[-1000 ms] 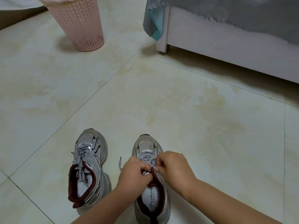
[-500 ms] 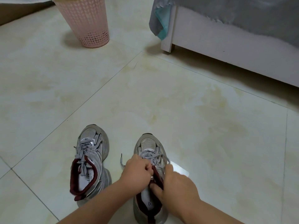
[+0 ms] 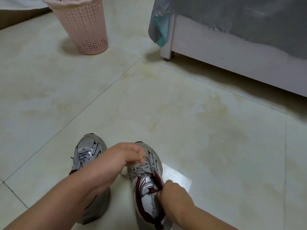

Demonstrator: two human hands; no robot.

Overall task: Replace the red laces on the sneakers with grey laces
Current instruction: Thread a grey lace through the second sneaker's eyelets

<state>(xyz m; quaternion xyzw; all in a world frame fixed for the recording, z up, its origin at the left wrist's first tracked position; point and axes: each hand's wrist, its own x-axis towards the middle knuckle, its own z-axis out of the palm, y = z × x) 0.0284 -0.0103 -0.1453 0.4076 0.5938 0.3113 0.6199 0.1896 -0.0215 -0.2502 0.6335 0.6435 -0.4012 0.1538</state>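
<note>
Two sneakers are standing side by side on the tiled floor (image 3: 182, 113), toes pointing to 12 o'clock. The left sneaker (image 3: 89, 148) is sitting at about 7 o'clock in the view, partly hidden behind the left forearm; grey laces are already crossing its front. The right sneaker (image 3: 149, 188) is sitting at 6 o'clock, and it too is showing grey laces (image 3: 141, 168) across its eyelets. No red lace is showing anywhere.

The left hand (image 3: 126, 155) is hovering over the toe end of the right sneaker, fingers curled in a pinching grip; it appears to be drawing up a strand of grey lace, though the strand itself is blurred. The right hand (image 3: 172, 191) is gripping the shoe at the 3 o'clock side of its opening, fingers curled on the dark red collar beside the tongue (image 3: 147, 185), steadying it.

Judgement: lacing is looking near its end, the step in hand being the tightening or finishing of the right sneaker's upper eyelets. The next move is likely calling for the shoe to be held firm while slack is being pulled evenly through, then the ends settled at the top.

A pale sheet (image 3: 177, 178) is lying on the floor just beside the right sneaker at 3 o'clock. A pink basket (image 3: 83, 27) is standing at 11 o'clock, a white bed frame (image 3: 232, 52) with grey cover (image 3: 249, 17) at 1 to 2 o'clock.
</note>
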